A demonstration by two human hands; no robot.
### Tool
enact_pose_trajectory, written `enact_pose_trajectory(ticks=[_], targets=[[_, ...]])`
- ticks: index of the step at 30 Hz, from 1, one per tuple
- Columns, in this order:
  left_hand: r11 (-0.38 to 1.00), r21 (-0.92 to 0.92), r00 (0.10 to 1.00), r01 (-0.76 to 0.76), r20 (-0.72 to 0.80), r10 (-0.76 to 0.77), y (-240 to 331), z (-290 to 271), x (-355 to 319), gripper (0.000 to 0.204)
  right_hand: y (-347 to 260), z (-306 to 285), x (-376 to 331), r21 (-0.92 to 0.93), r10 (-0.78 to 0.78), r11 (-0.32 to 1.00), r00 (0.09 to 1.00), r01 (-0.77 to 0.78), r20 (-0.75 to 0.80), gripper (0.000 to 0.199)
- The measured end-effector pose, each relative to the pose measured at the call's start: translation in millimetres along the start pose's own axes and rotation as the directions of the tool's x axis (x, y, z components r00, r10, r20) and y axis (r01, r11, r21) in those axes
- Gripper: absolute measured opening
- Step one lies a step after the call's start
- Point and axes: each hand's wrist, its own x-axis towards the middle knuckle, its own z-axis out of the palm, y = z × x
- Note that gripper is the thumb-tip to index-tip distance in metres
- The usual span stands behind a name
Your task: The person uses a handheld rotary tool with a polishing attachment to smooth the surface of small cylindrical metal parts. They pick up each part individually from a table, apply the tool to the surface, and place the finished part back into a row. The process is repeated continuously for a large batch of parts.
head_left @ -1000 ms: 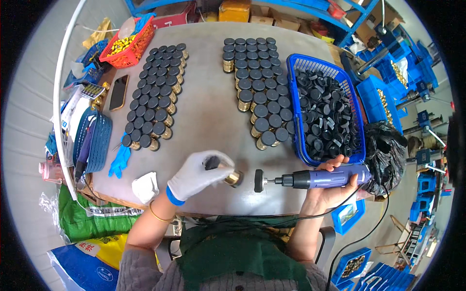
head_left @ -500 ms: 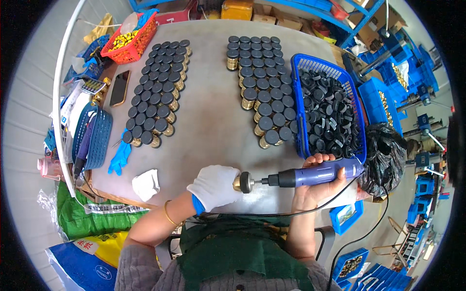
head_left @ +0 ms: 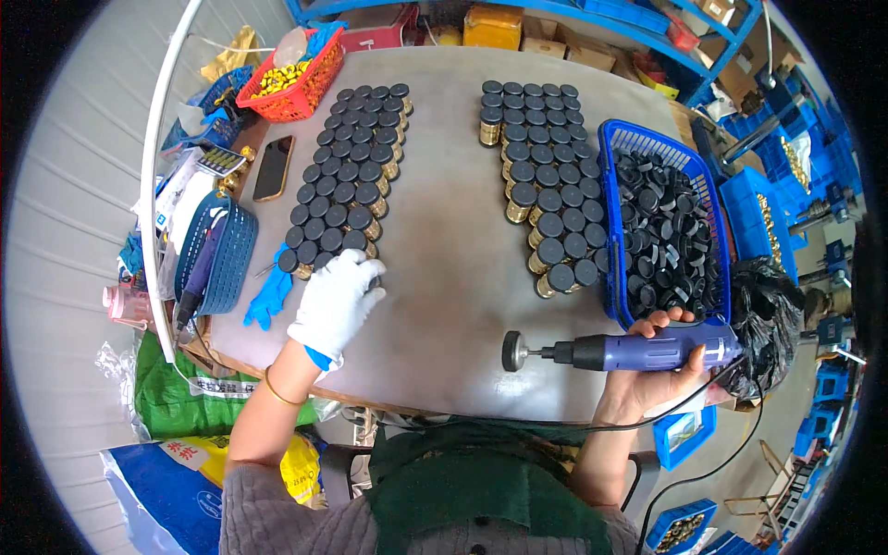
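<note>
Left hand [head_left: 339, 301] by black-capped cylinders [head_left: 345, 192], palm hidden, can't say if gripping; right hand [head_left: 636, 387] wrapped round purple power tool [head_left: 643, 353].

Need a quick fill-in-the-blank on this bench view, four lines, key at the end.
1. The glove on the left hand is ____.
2. The power tool held by the right hand has a mainly ____ body.
3. The basket full of black caps is ____.
4. In the picture, the phone lies to the ____ of that basket.

Missing words: white; purple; blue; left
</note>
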Motion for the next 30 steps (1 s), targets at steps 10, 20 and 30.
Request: enact_pose_trajectory(ticks=[10,20,30], targets=[[0.993,0.004,0.987,-0.116,-0.107,0.116,46.0,-4.6,42.3,0.035,0.6,-5.9,-1.4,0.025,0.023,0.999,1.000,-0.024,0.007,0.043],[0.941,-0.315,0.984,-0.124,-0.159,0.076,93.2,59.3,145.2,0.032,-15.6,1.5,-5.8,-0.007,-0.042,0.999,0.998,0.042,-0.038,0.044],[0.247,-0.702,0.615,0.668,0.708,0.348,98.4,25.3,19.9,0.048,-13.2,-8.7,14.3,0.144,0.012,0.990,0.994,0.003,-0.105,0.042]])
